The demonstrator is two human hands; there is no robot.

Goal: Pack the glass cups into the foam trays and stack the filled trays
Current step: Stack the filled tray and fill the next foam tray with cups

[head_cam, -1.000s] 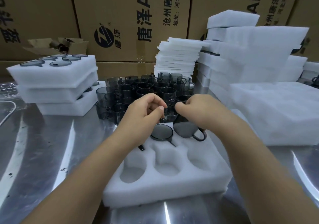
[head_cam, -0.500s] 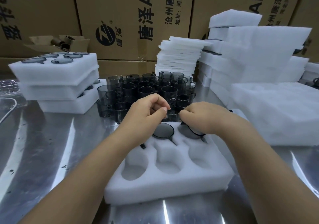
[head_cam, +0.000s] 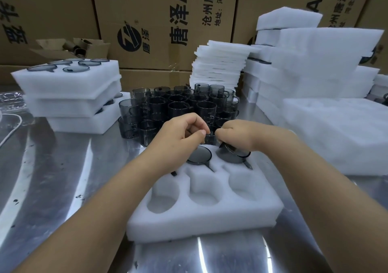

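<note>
At the foam tray's (head_cam: 201,216) far right corner, the right hand (head_cam: 237,135) has pushed a glass cup (head_cam: 233,157) down, fingers pinching its rim; left hand (head_cam: 180,136) loosely curled, empty. Three near pockets remain.

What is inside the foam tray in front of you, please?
The foam tray holds dark glass cups in its far middle and far right pockets; three near pockets are empty. The left hand covers the far-left pocket.

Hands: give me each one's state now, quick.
Left hand: fingers curled shut above the seated cup; whether it holds anything cannot be told.
Right hand: closed on a glass cup, pressing it into the foam tray.
</note>
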